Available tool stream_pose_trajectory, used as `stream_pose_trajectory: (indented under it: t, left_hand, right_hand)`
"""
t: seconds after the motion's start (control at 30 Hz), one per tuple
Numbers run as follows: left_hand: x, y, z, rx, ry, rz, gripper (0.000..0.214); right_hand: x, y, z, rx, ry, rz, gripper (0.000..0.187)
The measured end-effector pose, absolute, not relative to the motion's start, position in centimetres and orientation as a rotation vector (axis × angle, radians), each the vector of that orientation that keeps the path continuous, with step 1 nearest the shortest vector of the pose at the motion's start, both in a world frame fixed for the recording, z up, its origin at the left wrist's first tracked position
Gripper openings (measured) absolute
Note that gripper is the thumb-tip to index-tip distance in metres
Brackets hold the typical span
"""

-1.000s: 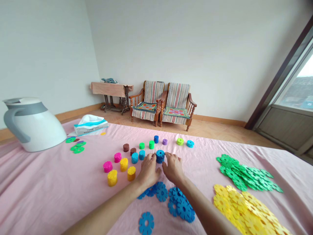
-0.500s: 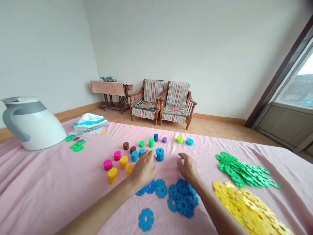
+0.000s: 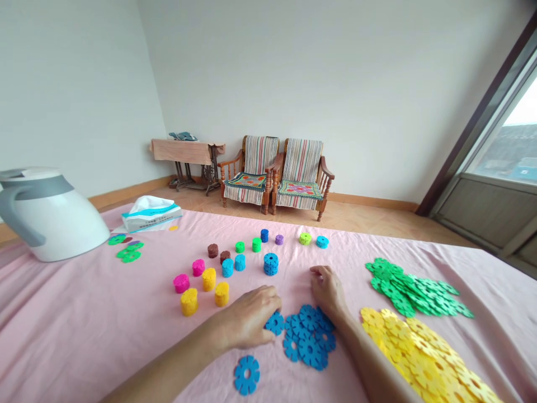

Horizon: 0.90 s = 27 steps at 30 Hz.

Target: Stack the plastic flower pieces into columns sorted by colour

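Note:
My left hand lies palm down on the pink cloth, its fingers curled over loose blue flower-shaped discs. My right hand rests just beyond that blue pile, fingers loosely bent, and nothing shows in it. A short stack of blue discs stands alone ahead of both hands. One blue disc lies apart near the front. Small coloured stacks stand to the left, among them yellow ones and pink ones.
A green disc pile and a yellow disc pile lie at the right. A white kettle and a tissue pack sit at the left. Two striped armchairs and a small table stand by the far wall.
Both hands let go of the blue stack and drew back toward me. The left hand came down onto the loose blue discs; the right moved to the pile's far side.

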<state>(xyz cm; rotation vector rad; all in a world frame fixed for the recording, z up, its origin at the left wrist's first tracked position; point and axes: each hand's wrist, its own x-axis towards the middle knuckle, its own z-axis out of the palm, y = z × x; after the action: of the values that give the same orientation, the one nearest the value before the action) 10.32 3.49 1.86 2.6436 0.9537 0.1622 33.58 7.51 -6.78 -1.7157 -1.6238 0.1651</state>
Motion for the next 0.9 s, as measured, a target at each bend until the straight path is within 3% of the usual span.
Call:
stream_pose_trajectory:
  t: [0.37, 0.9]
  left_hand:
    - [9.7, 9.7, 4.1, 2.491, 1.232, 0.639, 0.027]
    - [10.9, 14.6, 3.8, 2.546, 1.333, 0.444, 0.024]
  right_hand:
    - [33.1, 7.0, -6.0, -1.733, -1.661, 0.123, 0.026]
    - [33.0, 6.8, -5.8, -1.718, -1.684, 0.121, 0.024]
